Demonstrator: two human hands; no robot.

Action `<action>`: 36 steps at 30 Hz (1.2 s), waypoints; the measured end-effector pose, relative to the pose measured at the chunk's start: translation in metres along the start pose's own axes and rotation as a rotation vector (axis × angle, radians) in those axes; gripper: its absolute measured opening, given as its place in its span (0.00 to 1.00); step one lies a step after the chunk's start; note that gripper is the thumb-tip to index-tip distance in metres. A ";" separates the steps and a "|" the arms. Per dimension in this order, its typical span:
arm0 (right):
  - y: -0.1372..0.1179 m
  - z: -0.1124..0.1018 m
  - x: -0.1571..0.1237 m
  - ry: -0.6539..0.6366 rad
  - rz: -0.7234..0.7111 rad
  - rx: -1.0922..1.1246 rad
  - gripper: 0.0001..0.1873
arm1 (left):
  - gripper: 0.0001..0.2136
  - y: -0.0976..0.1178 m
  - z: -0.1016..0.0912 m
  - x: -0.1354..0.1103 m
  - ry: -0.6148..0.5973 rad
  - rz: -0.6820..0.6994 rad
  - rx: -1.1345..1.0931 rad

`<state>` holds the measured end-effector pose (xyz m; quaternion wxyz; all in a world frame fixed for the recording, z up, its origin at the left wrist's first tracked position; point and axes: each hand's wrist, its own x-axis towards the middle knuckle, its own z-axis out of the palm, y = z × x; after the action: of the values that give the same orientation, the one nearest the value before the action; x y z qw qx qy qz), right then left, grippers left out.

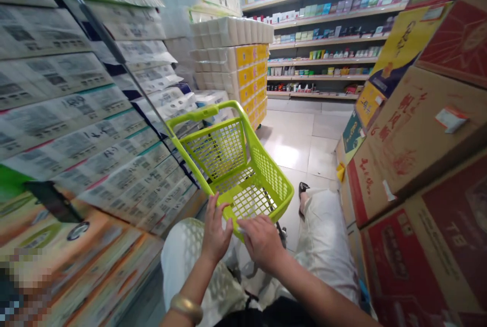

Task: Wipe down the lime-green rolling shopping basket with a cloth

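Forearms [315, 286] nearest, I see the green cart [266, 168] stretch lengthwise ahead; left hand [216, 228] spread against it, right hand [262, 243] curled, grip unclear.

Touching the near rim of a green cart [272, 172] with left hand [216, 233] and right hand [262, 240], wearing a bangle [186, 308] on the left forearm, facing stocked shelves [323, 77] across pale floor [292, 149], flanked by packs [57, 80] at left and boxes [413, 129] at right
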<state>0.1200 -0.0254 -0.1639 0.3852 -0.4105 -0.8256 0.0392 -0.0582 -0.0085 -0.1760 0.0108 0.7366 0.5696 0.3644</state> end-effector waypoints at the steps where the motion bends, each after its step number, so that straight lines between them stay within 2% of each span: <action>1: 0.000 -0.001 0.001 -0.031 -0.016 0.007 0.13 | 0.15 -0.001 -0.001 -0.001 -0.007 -0.025 -0.005; 7: 0.043 -0.025 0.009 -0.067 0.053 0.003 0.12 | 0.21 0.001 -0.006 -0.008 -0.017 -0.183 -0.017; 10: 0.054 -0.032 0.011 -0.088 0.071 -0.001 0.12 | 0.22 0.003 -0.006 -0.006 -0.022 -0.240 -0.034; 16: 0.033 -0.023 0.009 -0.117 0.064 0.076 0.13 | 0.21 -0.002 -0.008 0.002 -0.054 -0.255 -0.127; 21: 0.019 -0.006 0.010 -0.049 0.074 0.099 0.14 | 0.21 -0.014 -0.013 0.006 -0.108 -0.277 -0.163; 28: 0.009 0.009 0.009 0.017 0.084 0.044 0.13 | 0.20 -0.033 -0.018 0.008 -0.138 -0.202 -0.265; 36: 0.009 0.019 0.007 0.105 0.021 -0.028 0.12 | 0.19 -0.039 -0.010 0.007 -0.099 -0.153 -0.347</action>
<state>0.1107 -0.0100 -0.1760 0.4217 -0.4261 -0.8003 0.0101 -0.0957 0.0067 -0.1817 0.1933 0.6954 0.5512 0.4186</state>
